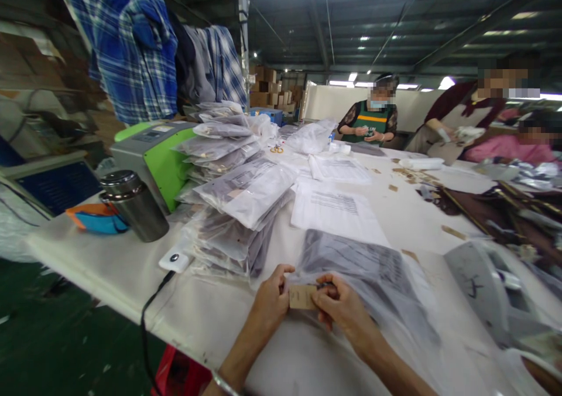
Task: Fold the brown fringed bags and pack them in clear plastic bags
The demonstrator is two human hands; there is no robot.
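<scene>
Between my two hands is a small tan cardboard tag [301, 297] with faint print on it. My left hand [274, 293] is closed on the tag's left edge. From the other side, my right hand [336, 302] pinches its right edge, fingers curled. Just beyond the hands, a dark garment in a clear plastic bag [351, 261] lies flat on the table. To the left rises a tall stack of bagged garments [246, 194], close to my left hand but apart from it.
A dark flask [134, 205] and a green-grey machine [153, 150] stand at the left. Printed sheets [336, 208] lie mid-table. A grey tape dispenser [487, 290] is at the right, near dark garments [487, 220]. Co-workers [373, 120] are across the table.
</scene>
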